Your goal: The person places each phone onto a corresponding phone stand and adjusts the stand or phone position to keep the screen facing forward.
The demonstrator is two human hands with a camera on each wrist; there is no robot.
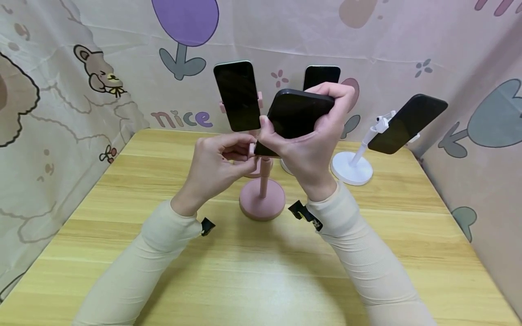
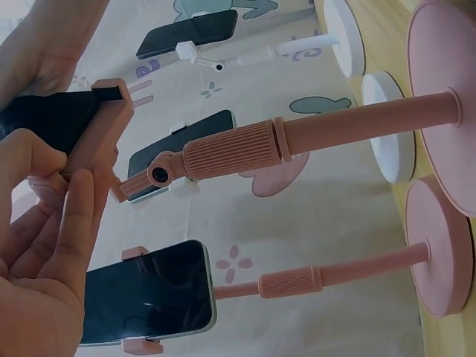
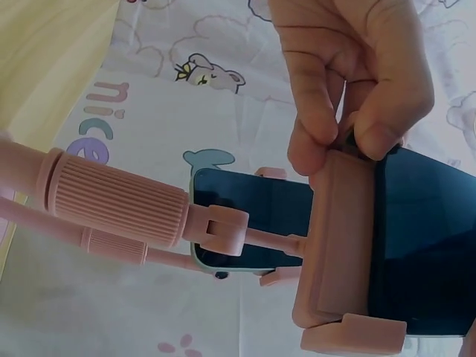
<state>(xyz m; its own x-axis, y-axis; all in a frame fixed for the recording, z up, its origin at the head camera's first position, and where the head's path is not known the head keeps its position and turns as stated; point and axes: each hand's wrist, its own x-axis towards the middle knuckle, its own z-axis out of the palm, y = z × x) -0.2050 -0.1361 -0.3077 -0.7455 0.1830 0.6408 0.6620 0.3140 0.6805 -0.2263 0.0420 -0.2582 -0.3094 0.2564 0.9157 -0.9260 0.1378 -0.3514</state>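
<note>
Over the table's middle, my right hand (image 1: 316,147) grips a black phone (image 1: 299,113) by its sides, thumb on the left edge. The phone's lower end sits at the clamp (image 3: 338,238) of a pink phone stand (image 1: 262,199), whose round base stands on the table. My left hand (image 1: 216,163) pinches one end of that clamp between thumb and fingers. In the left wrist view, the pink clamp (image 2: 108,126) is tilted, with the opposite clamp arm beside the phone's edge. Part of the clamp is hidden by my hands in the head view.
Behind stands another pink stand holding a phone (image 1: 238,95). A phone (image 1: 322,76) on a white stand is partly hidden behind my right hand. At the right, a white stand (image 1: 352,168) holds a tilted phone (image 1: 408,123). Patterned cloth (image 1: 253,27) hangs behind the wooden table (image 1: 122,203).
</note>
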